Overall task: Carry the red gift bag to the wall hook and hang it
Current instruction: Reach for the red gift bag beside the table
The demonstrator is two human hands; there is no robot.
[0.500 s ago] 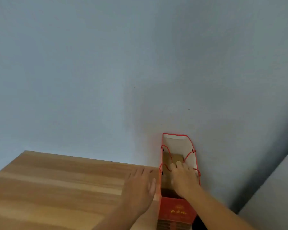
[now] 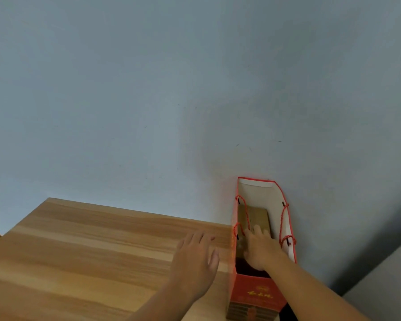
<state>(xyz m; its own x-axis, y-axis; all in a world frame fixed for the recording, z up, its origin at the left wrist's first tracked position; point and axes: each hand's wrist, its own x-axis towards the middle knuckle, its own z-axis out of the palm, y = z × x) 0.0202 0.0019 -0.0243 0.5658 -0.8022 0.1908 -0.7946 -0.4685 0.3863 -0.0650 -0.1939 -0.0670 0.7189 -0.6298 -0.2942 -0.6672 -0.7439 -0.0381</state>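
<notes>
**Right hand inside bag mouth, handles not yet gathered**

Landmark: the red gift bag (image 2: pixel 257 290). It stands upright past the right edge of the wooden table (image 2: pixel 90 246), its far side against the blue-grey wall (image 2: pixel 171 89). Long axis of the open mouth runs from the person toward the wall.

Contents: a brown cardboard box (image 2: pixel 257 216) sits low in the bag's far half; the near half looks dark, contents unclear.

Right hand (image 2: pixel 261 251) reaches into the mouth from the near end, fingers loosely extended toward the box, beside the bag's left-wall cord handle (image 2: pixel 240 228). It does not appear to pinch anything; actual contact with the cord cannot be told. The right-wall cord handle (image 2: pixel 284 223) hangs slack down the bag's inside, just right of this hand.

Left hand (image 2: pixel 197 256) hovers over the table just left of the bag, fingers spread, empty.

Judgement: right hand is nearer both handles; the next move depends on collecting both cords above the mouth. No wall hook in view
</notes>
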